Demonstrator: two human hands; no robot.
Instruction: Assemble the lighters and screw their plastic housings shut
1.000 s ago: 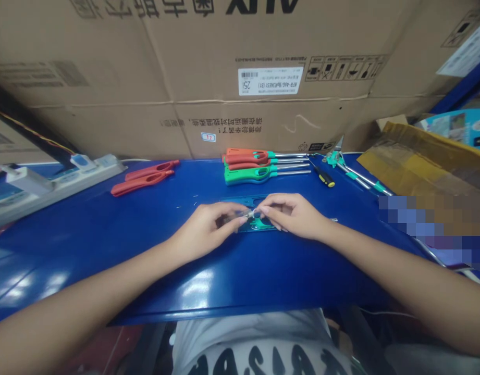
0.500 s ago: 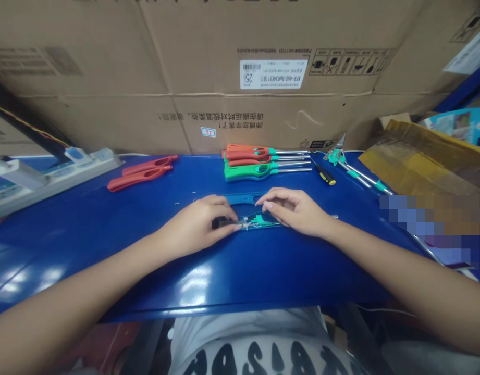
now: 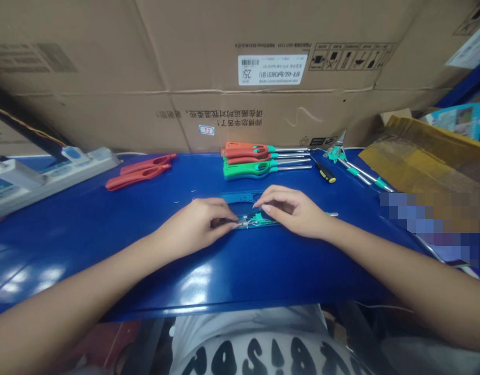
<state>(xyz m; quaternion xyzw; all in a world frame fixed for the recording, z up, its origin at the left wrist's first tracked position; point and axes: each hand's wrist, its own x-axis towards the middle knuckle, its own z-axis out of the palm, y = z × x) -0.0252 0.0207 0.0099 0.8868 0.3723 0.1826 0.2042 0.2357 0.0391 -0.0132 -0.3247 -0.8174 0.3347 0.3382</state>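
Observation:
An opened blue gas lighter (image 3: 259, 223) lies on the blue table (image 3: 224, 271), its green trigger part, wires and small metal parts exposed. At its left end my left hand (image 3: 208, 216) is closed, thumb and forefinger pinching the lighter; that end is hidden under the fingers. My right hand (image 3: 296, 211) bends over the right part of the lighter, fingers curled and holding it, with the thumb and forefinger tips close above the green part. The metal tip pokes out beyond the right wrist. Just behind lies an empty blue shell half (image 3: 237, 198), partly covered by my right fingers.
Red shell halves (image 3: 140, 177) lie at the back left, near a power strip (image 3: 79, 166). Several assembled lighters (image 3: 247, 169) are stacked at the back, beside a screwdriver (image 3: 324, 172) and metal rods (image 3: 357, 174). A large cardboard box (image 3: 146, 67) walls the back.
Both hands stay nearly in place at the lighter. My left fingers have drawn in slightly at its left end. The whole view has shifted slightly.

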